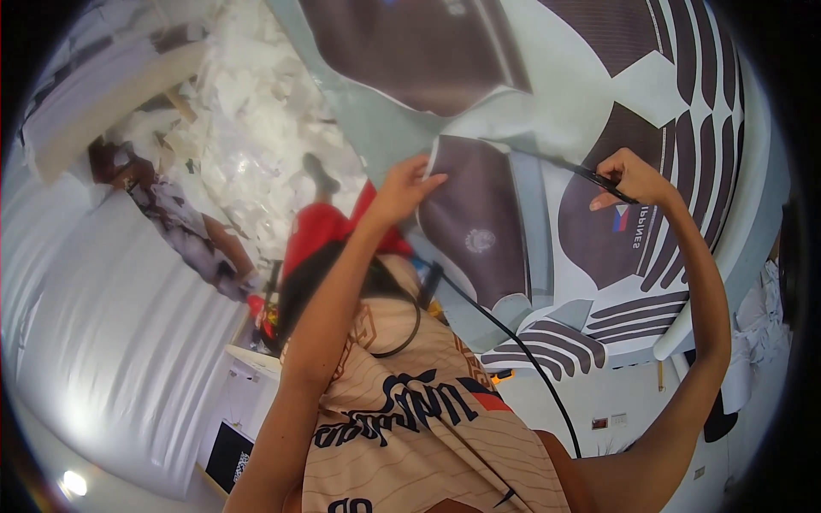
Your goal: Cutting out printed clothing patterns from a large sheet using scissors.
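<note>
My right hand (631, 178) is closed round the handles of a pair of scissors (590, 173). Their long blades reach left across the white margin of a printed sheet (564, 111), close to the top corner of a dark panel. My left hand (412, 186) pinches the left edge of that dark panel (479, 205), thumb on top, some fingers hidden beneath. The panel has a curved outline and a small pale crest. Under my right hand lies another dark shape (590, 231) with a small flag print; whether the scissor blades are open I cannot tell.
A larger dark panel (419, 51) lies on the table's far side. Striped strips (705, 77) run along the right, with more (547, 346) at the near edge. White scraps (256, 111) heap at left. A black cable (513, 333) hangs between me and the table.
</note>
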A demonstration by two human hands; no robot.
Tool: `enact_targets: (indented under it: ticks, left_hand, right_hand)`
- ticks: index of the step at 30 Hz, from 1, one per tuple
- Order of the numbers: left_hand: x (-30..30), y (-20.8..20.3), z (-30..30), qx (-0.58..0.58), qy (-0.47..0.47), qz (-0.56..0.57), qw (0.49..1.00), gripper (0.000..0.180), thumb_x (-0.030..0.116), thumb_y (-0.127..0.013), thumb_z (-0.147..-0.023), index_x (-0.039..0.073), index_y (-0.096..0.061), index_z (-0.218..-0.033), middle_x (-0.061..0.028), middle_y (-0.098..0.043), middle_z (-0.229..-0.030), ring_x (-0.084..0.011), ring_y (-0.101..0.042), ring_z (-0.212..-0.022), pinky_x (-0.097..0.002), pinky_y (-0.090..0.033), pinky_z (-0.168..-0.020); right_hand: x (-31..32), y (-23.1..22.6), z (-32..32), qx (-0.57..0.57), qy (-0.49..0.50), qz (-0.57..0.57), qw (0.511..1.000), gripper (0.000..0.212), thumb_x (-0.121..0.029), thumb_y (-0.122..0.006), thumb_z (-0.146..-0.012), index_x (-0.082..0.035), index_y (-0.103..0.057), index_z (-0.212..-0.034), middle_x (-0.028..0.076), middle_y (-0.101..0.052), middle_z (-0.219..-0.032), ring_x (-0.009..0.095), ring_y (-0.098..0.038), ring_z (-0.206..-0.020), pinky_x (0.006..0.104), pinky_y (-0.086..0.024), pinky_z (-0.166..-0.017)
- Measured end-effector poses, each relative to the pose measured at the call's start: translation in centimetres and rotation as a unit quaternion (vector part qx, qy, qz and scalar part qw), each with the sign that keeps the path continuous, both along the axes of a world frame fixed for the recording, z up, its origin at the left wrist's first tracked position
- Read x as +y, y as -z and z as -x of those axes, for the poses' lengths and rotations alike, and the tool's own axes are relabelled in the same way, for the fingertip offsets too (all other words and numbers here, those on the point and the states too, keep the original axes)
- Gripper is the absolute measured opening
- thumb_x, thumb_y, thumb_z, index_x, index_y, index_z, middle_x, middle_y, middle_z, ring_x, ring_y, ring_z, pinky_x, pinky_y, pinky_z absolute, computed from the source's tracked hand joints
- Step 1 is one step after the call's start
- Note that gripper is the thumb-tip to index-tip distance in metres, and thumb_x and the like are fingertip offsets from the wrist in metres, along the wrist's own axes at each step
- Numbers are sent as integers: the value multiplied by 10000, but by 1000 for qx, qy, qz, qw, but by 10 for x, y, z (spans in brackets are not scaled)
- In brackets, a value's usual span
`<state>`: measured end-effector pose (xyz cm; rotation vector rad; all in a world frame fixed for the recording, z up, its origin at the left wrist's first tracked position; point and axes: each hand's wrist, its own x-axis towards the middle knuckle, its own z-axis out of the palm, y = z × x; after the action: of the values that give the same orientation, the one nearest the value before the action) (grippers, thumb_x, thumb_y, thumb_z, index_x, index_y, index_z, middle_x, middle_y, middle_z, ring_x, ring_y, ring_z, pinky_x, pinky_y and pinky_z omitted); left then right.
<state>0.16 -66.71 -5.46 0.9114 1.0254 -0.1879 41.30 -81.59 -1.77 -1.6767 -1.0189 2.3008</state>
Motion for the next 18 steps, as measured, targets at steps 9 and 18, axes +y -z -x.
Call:
enact_targets:
  ticks: [9, 18]
  left_hand:
    - [2, 1, 1, -7, 0, 5, 1000, 287, 40, -634, -971, -61, -588, -1236, -41, -691, -1091, -61, -621, -946, -207, -499, -851]
    - [6, 1, 0, 7, 48, -9, 999, 276, 54, -636, -973, -54, -593, -1223, -28, -692, -1073, -51, -617, -923, -199, -498, -819]
  right_hand:
    - [-3, 6, 11, 10, 21, -52, 998, 529, -245, -934, -693, -76, -443, -593, -73, -331, -564, 43, -309, -542, 268, -219, -492]
    - [-6, 9, 15, -19, 8, -31, 999, 540, -282, -939, -683, -73, -450, -588, -79, -324, -561, 43, -297, -526, 271, -206, -479]
